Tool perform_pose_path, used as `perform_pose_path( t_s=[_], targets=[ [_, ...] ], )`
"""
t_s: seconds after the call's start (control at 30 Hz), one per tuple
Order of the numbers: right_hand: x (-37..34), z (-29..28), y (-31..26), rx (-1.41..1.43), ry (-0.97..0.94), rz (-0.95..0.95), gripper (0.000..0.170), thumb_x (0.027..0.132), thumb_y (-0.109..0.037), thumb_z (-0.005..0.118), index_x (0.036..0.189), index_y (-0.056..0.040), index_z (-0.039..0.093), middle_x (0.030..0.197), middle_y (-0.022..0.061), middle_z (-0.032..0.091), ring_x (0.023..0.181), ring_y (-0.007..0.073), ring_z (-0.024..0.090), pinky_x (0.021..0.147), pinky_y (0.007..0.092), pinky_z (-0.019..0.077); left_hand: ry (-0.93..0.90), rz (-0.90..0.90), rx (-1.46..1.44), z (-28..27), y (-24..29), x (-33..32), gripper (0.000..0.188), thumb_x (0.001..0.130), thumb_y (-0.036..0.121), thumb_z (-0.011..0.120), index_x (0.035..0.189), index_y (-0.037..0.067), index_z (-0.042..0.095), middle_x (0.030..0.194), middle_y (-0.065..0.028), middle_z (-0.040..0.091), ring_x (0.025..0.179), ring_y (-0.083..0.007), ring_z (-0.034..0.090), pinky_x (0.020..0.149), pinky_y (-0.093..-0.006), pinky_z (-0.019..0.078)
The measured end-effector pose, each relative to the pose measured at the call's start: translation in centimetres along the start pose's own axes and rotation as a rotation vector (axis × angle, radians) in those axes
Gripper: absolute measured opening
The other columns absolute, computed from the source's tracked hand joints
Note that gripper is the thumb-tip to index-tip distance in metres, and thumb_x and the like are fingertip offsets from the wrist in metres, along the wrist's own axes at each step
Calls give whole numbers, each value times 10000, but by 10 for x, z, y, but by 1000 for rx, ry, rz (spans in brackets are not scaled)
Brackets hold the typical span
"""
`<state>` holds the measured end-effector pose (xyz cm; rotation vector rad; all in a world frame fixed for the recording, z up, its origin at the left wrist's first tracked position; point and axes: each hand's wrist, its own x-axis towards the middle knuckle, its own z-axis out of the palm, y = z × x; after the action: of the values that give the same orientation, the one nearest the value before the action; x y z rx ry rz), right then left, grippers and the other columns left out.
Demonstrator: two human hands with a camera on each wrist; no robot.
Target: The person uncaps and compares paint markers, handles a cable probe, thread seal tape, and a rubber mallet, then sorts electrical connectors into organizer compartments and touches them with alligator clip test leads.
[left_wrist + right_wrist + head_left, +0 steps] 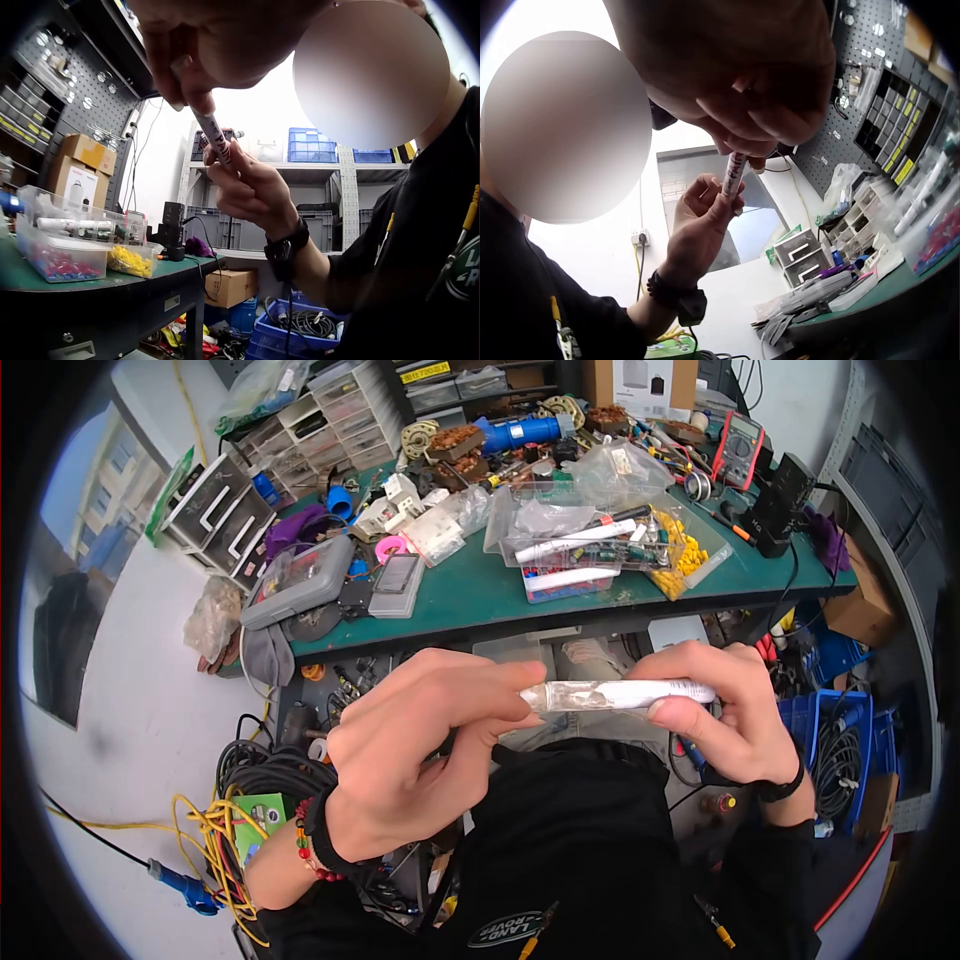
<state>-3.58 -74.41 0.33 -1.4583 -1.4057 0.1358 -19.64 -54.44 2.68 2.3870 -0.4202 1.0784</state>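
Observation:
A white marker-like pen with printed letters lies level between both hands, in front of the chest. The left hand pinches its left end, a whitish, stained tip part, between thumb and fingers. Around the right end of the barrel the right hand grips with thumb and curled fingers. In the left wrist view the pen shows its lettering between the two hands. The right wrist view shows the pen too, with the left hand at its lower end. Some of the barrel is hidden by fingers.
Beyond the hands stands a green workbench crowded with parts. On it are a clear plastic box holding white pens, yellow pieces, a grey case and a red multimeter. Coiled cables lie at the left, blue crates at the right.

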Motion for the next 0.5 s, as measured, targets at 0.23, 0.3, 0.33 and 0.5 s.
perform_pose_path(
  t_s=[0.23, 0.3, 0.33, 0.5],
  targets=[
    [3, -10, -10, 226, -255, 439, 199, 889, -158, 667, 1002, 5, 659, 734, 84, 632, 613, 153, 605, 542, 271, 424, 13, 4, -27, 7, -4, -9, 313, 664, -185, 711, 897, -32, 569, 866, -203, 708, 775, -263, 688, 680, -331, 543],
    [2, -3, -6, 185, -212, 371, 203, 885, -149, 672, 1014, 7, 660, 734, 80, 634, 614, 165, 607, 548, 277, 433, 20, -36, -45, 8, -7, -9, 344, 664, -165, 738, 947, -41, 588, 891, -194, 709, 803, -265, 689, 703, -334, 537],
    [-1, 5, 3, 87, -117, 186, 200, 881, -135, 674, 1027, 1, 664, 726, 72, 632, 616, 176, 608, 555, 288, 441, 20, -36, -46, 7, -7, -10, 344, 664, -165, 738, 947, -41, 588, 891, -194, 709, 803, -265, 689, 703, -334, 537],
    [1, 5, 8, -266, 2, -124, 255, 817, -126, 718, 1049, -29, 678, 669, 56, 576, 520, 201, 561, 472, 304, 420, -93, -332, -56, 1, 1, -4, 281, 891, 136, 667, 1075, -67, 606, 949, -148, 711, 834, -175, 675, 722, -269, 512]
  ],
)
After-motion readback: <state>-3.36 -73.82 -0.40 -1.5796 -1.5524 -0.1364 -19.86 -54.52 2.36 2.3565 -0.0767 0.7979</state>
